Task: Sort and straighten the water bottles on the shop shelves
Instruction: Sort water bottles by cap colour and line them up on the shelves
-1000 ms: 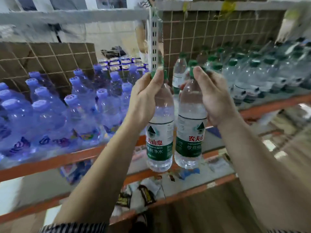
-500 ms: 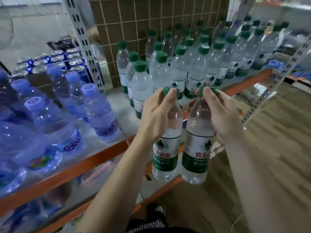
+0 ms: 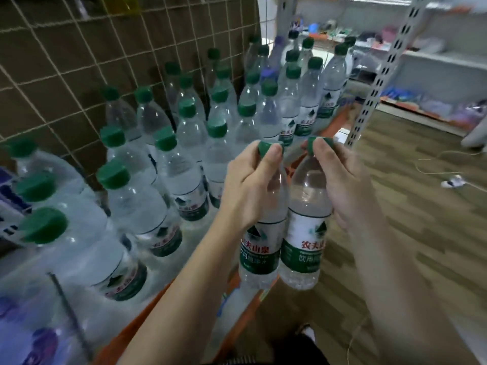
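I carry two clear green-capped water bottles side by side in front of the shelf. My left hand point(image 3: 250, 185) grips the neck and cap of the left bottle point(image 3: 259, 254). My right hand point(image 3: 345, 180) grips the neck and cap of the right bottle point(image 3: 305, 241). Both bottles hang upright, touching, with their bases just past the orange shelf edge point(image 3: 147, 320). Several matching green-capped bottles point(image 3: 184, 143) stand in rows on the shelf, to the left of and behind my hands.
A brown wire-grid back panel point(image 3: 79, 61) closes the shelf behind the bottles. A perforated metal upright point(image 3: 379, 83) stands at the shelf's right end. Blue-labelled bottles point(image 3: 34, 338) sit at the lower left. Wood-pattern floor with a cable point(image 3: 448, 180) lies to the right.
My view and both hands have swung right along the shelf, from the blue-capped bottles to the green-capped rows. Both hands keep their grip on the two bottles.
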Available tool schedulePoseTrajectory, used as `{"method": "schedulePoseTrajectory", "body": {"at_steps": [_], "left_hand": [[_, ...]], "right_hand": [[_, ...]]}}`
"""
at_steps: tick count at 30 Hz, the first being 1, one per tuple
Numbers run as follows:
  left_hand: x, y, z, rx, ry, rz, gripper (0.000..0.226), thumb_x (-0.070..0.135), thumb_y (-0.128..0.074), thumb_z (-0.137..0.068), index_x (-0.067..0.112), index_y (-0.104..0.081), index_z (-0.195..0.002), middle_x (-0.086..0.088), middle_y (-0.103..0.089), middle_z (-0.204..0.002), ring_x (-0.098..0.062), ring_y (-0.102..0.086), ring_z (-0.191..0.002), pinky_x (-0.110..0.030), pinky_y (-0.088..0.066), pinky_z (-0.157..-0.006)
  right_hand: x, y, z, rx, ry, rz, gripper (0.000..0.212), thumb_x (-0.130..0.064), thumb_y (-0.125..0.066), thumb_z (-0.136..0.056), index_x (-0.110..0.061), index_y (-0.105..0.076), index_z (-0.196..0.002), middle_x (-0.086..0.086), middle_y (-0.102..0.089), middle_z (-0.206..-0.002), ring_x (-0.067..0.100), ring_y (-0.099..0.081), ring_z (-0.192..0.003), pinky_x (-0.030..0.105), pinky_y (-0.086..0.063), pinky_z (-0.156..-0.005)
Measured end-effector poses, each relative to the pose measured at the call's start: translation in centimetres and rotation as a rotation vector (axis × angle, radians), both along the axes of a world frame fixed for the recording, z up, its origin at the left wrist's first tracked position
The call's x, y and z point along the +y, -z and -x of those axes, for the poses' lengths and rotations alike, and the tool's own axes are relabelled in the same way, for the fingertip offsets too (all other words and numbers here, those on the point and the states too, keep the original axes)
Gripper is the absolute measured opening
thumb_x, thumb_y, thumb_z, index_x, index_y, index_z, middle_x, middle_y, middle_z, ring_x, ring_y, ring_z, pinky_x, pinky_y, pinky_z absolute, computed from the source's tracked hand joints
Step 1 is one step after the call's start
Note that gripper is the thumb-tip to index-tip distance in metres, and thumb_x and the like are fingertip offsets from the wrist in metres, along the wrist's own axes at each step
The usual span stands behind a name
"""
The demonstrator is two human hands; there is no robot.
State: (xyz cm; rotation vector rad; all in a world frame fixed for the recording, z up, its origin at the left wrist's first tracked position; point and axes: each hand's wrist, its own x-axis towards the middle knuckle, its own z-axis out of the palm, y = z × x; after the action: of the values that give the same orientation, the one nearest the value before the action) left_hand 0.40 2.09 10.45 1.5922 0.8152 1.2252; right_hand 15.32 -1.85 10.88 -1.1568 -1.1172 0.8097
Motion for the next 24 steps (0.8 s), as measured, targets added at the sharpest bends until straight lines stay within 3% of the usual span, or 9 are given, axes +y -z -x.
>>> {"method": "schedulePoseTrajectory", "body": {"at_steps": [7,10,12,17,18,21,24], "left_hand": [[5.1,-0.7,-9.5,-0.009,-0.109,-0.014,0.049,0.039,-0.048,-0.095,-0.008,-0.056,-0.083,-0.03,-0.061,-0.075,-0.035,-0.056,-0.063,-0.038,-0.043,-0.06],[6.9,-1.6,-14.0,-0.068,-0.193,-0.009,0.046,0.036,-0.048,-0.095,-0.008,-0.055,-0.085,-0.035,-0.057,-0.076,-0.044,-0.055,-0.066,-0.047,-0.043,-0.059],[7.8,-2.3,-16.5,-0.105,-0.243,0.006,0.048,0.041,-0.051,-0.094,-0.006,-0.055,-0.086,-0.033,-0.058,-0.075,-0.046,-0.055,-0.069,-0.053,-0.045,-0.063],[10.2,-5.6,-20.4,-0.138,-0.374,-0.04,0.053,0.038,-0.046,-0.095,-0.013,-0.056,-0.088,-0.027,-0.066,-0.073,-0.033,-0.062,-0.064,-0.04,-0.051,-0.064],[10.7,-6.6,-20.9,-0.129,-0.4,-0.061,0.052,0.037,-0.045,-0.096,-0.013,-0.056,-0.087,-0.025,-0.066,-0.072,-0.036,-0.062,-0.064,-0.042,-0.052,-0.064],[12.4,-9.5,-21.6,-0.093,-0.45,-0.118,0.055,0.033,-0.041,-0.1,-0.016,-0.057,-0.083,-0.023,-0.067,-0.069,-0.043,-0.061,-0.068,-0.049,-0.052,-0.067],[14.7,-12.3,-21.7,-0.112,-0.492,-0.127,0.06,0.039,-0.045,-0.097,-0.017,-0.056,-0.083,-0.029,-0.064,-0.074,-0.035,-0.061,-0.067,-0.045,-0.05,-0.069]], "right_hand": [[6.2,-1.0,-9.7,0.023,-0.072,-0.032,0.027,-0.028,-0.05,-0.1,-0.005,-0.063,-0.096,0.002,-0.071,-0.071,0.016,-0.067,-0.067,0.029,-0.056,-0.067],[9.4,-2.4,-14.2,-0.023,-0.156,-0.053,0.037,-0.041,-0.058,-0.095,-0.005,-0.067,-0.091,0.017,-0.071,-0.082,0.034,-0.067,-0.077,0.053,-0.056,-0.08],[11.3,-3.6,-16.9,-0.05,-0.223,-0.056,0.036,-0.045,-0.059,-0.091,-0.01,-0.068,-0.088,0.02,-0.07,-0.087,0.042,-0.066,-0.084,0.06,-0.053,-0.085],[16.2,-7.5,-21.1,-0.063,-0.4,-0.083,0.03,-0.044,-0.058,-0.09,-0.017,-0.069,-0.088,0.005,-0.073,-0.078,0.023,-0.07,-0.072,0.039,-0.059,-0.07],[17.2,-8.3,-21.6,-0.069,-0.418,-0.093,0.032,-0.044,-0.058,-0.09,-0.015,-0.069,-0.088,0.006,-0.074,-0.079,0.024,-0.071,-0.072,0.039,-0.06,-0.07],[20.3,-11.0,-22.3,-0.106,-0.461,-0.15,0.045,-0.051,-0.06,-0.09,-0.007,-0.069,-0.088,0.022,-0.071,-0.088,0.039,-0.07,-0.082,0.058,-0.056,-0.084],[23.2,-13.4,-22.6,-0.052,-0.518,-0.151,0.031,-0.038,-0.056,-0.097,-0.013,-0.071,-0.088,0.013,-0.073,-0.081,0.028,-0.072,-0.076,0.052,-0.058,-0.083]]}}
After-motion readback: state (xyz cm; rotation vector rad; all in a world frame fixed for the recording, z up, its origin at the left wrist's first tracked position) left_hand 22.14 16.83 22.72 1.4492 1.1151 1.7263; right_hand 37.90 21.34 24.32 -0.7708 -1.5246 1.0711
